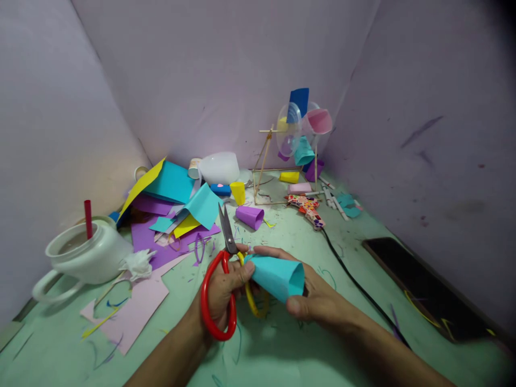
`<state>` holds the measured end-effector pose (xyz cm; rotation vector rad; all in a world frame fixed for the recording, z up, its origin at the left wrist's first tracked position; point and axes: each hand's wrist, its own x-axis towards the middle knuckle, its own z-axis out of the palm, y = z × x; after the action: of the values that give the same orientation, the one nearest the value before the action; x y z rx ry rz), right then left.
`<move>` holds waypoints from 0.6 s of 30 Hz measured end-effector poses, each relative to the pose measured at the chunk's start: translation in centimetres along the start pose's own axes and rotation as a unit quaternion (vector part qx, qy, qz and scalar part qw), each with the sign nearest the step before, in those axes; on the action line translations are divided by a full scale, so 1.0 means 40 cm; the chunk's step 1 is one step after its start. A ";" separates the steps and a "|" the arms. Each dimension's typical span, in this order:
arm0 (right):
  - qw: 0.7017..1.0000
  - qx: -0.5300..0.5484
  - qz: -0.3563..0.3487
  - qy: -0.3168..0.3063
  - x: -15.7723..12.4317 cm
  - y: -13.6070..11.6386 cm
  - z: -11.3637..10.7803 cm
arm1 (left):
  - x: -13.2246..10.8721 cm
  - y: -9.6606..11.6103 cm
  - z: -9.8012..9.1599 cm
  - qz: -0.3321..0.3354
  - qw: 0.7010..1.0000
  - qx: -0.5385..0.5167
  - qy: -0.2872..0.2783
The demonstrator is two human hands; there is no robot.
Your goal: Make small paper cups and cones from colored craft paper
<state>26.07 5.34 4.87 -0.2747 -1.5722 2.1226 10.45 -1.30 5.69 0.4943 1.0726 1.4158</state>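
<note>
A light blue paper cone (274, 275) lies on its side in the air between my hands, its wide open end toward the right. My left hand (226, 282) pinches the narrow end with the thumb. Scissors (229, 236) with one red and one yellow handle also rest in that hand, blades pointing up and slightly parted. My right hand (314, 295) supports the cone near its wide end, thumb at the lower rim and fingers behind it, partly hidden.
Coloured paper (173, 183) and a white teapot-shaped pot (92, 252) are at left. A stick frame with paper cups on a clear wheel (289, 130) stands at the back. A glue gun (308, 209), its black cable and a phone (415, 285) lie at right.
</note>
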 end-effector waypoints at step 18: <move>0.971 0.105 -0.081 0.201 0.002 -0.016 -0.025 | -0.034 0.030 -0.074 0.233 0.759 0.609 -0.001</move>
<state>26.62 6.37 5.14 -0.4561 -1.0921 1.9370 7.64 -3.31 5.66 1.7975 1.8968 0.9077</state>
